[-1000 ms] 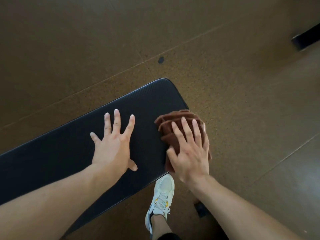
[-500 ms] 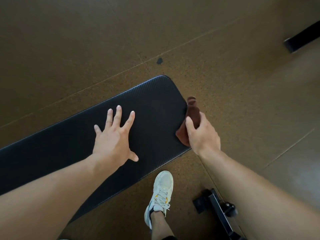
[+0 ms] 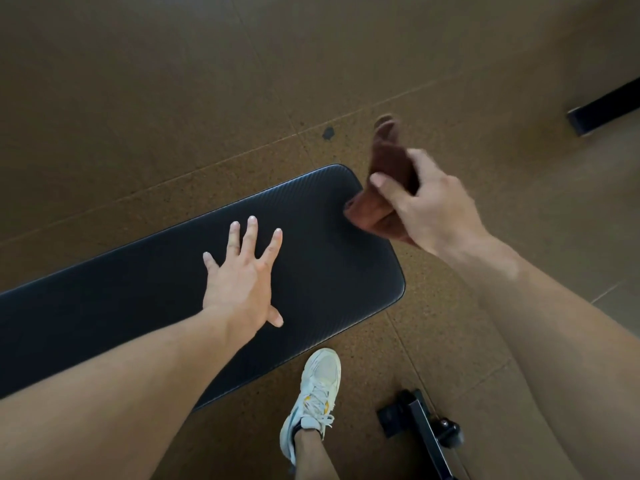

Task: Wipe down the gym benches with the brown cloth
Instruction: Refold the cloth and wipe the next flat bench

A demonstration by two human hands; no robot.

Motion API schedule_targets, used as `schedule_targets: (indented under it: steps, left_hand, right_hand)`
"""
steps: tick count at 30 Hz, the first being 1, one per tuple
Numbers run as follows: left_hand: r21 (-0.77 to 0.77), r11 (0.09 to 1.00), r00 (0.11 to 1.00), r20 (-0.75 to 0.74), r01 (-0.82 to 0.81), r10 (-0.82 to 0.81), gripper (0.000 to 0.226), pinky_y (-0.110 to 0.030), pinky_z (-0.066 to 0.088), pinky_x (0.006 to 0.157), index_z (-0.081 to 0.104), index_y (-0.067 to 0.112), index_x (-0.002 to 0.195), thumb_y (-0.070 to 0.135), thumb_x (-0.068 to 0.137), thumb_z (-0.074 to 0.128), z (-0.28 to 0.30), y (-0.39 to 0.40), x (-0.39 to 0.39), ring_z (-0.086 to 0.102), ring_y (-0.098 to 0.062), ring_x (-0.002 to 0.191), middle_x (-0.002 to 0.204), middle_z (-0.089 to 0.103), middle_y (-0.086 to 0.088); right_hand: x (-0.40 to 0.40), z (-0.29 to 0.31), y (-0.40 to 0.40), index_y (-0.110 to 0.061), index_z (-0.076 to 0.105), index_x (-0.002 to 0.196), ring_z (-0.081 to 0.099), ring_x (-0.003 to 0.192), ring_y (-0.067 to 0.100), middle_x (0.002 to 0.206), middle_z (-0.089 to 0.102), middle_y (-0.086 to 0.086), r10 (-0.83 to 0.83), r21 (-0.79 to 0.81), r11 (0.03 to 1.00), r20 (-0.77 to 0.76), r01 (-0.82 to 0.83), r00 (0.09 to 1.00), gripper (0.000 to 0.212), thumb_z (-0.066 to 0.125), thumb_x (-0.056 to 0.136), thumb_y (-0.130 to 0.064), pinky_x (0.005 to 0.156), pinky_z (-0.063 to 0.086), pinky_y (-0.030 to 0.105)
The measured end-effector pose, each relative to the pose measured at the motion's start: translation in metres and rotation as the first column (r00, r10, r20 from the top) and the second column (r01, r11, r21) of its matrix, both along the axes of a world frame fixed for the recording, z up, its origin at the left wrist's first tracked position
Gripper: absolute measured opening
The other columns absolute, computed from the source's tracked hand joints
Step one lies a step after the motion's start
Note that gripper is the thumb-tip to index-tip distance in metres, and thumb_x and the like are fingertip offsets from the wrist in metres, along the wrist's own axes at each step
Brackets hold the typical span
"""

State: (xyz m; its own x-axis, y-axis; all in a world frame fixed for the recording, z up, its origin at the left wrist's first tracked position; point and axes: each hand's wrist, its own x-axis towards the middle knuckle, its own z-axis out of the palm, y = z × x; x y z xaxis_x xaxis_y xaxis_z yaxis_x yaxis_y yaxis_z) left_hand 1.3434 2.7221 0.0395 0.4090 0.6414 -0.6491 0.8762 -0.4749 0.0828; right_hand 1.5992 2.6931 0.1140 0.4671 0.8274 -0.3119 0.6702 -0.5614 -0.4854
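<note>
Black bench [image 3: 145,299] under flat left hand [image 3: 242,282], right hand [image 3: 429,209] grip clutching brown cloth [image 3: 384,174] (blurred) past its end

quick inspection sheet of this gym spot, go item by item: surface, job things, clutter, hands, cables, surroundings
surface: black padded bench, ribbed top, no marks visible
job's things: brown cloth, bunched and motion-blurred, at the bench's far right corner; contact with the pad cannot be told
clutter: nothing seen on the bench
hands: left hand flat on the pad, fingers spread; right hand grips the cloth
cables: nothing seen
surroundings: brown speckled floor with a dark spot; white sneaker beside the bench; black metal frame at bottom right; dark bar at the right edge
</note>
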Motion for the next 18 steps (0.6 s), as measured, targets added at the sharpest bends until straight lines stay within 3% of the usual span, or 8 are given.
schedule_targets:
  steps: [3,5,8,11,13,16,18]
  left_hand:
    - [-0.005,1.0,1.0,0.002,-0.003,0.003,0.148,-0.066,0.017,0.119,-0.021,0.033,0.158,0.057,0.063,0.089,0.0,0.0,-0.001,-0.026,-0.034,0.153,0.164,-0.033,-0.009]
    - [-0.006,1.0,1.0,-0.003,0.002,-0.002,0.148,-0.066,0.018,0.12,-0.022,0.033,0.158,0.058,0.063,0.089,-0.001,0.001,-0.001,-0.027,-0.033,0.153,0.164,-0.034,-0.008]
    - [-0.014,1.0,1.0,-0.004,0.002,-0.002,0.148,-0.066,0.018,0.12,-0.021,0.034,0.158,0.059,0.063,0.089,-0.001,0.003,-0.002,-0.026,-0.033,0.153,0.164,-0.034,-0.008]
    - [-0.012,1.0,1.0,-0.002,0.001,-0.001,0.148,-0.067,0.018,0.12,-0.02,0.033,0.158,0.059,0.062,0.089,-0.002,0.002,-0.002,-0.026,-0.033,0.153,0.165,-0.033,-0.008]
    - [-0.014,1.0,1.0,-0.007,-0.006,0.006,0.148,-0.067,0.017,0.12,-0.021,0.033,0.158,0.057,0.062,0.09,-0.002,0.001,-0.001,-0.027,-0.034,0.153,0.164,-0.034,-0.008]
    - [-0.013,1.0,1.0,-0.009,-0.004,0.004,0.148,-0.067,0.017,0.119,-0.022,0.033,0.158,0.057,0.063,0.089,-0.002,0.001,0.0,-0.028,-0.034,0.152,0.164,-0.035,-0.008]
    - [-0.017,1.0,1.0,-0.007,-0.001,0.001,0.148,-0.066,0.017,0.119,-0.023,0.034,0.157,0.058,0.063,0.089,-0.004,0.002,-0.001,-0.028,-0.034,0.152,0.163,-0.036,-0.008]
  right_hand:
    - [-0.028,-0.03,0.007,-0.046,0.044,0.146,0.06,0.125,0.025,0.136,0.06,-0.004,0.228,-0.282,0.934,-0.009,-0.221,0.974,0.061,0.06,0.093,-0.071,0.1,0.051,0.043]
    - [-0.044,-0.05,-0.001,-0.041,0.036,0.154,0.051,0.131,0.025,0.137,0.048,-0.001,0.299,-0.324,0.906,0.028,-0.274,0.954,0.069,0.06,0.094,-0.067,0.097,0.049,0.044]
    - [-0.046,-0.053,-0.011,-0.039,0.047,0.148,0.054,0.125,0.02,0.129,0.055,-0.004,0.212,-0.187,0.964,0.102,-0.19,0.972,0.059,0.063,0.096,-0.061,0.085,0.045,0.039]
    - [-0.042,-0.044,-0.031,-0.033,0.069,0.122,0.061,0.108,0.015,0.108,0.065,-0.01,0.067,0.051,0.996,0.207,-0.08,0.976,0.03,0.07,0.095,-0.048,0.077,0.041,0.032]
    - [-0.049,-0.035,-0.05,-0.027,0.073,0.109,0.062,0.096,0.016,0.097,0.067,-0.009,-0.008,0.183,0.983,0.234,-0.036,0.972,0.02,0.074,0.095,-0.041,0.077,0.047,0.035]
    - [-0.073,-0.026,-0.088,-0.021,0.072,0.102,0.06,0.085,0.018,0.089,0.066,-0.005,0.024,0.302,0.947,0.283,-0.113,0.959,0.018,0.076,0.094,-0.037,0.084,0.048,0.039]
    - [-0.101,-0.028,-0.119,-0.026,0.072,0.097,0.056,0.081,0.012,0.084,0.063,-0.011,0.161,0.197,0.958,0.233,-0.209,0.959,0.028,0.064,0.099,-0.053,0.083,0.046,0.036]
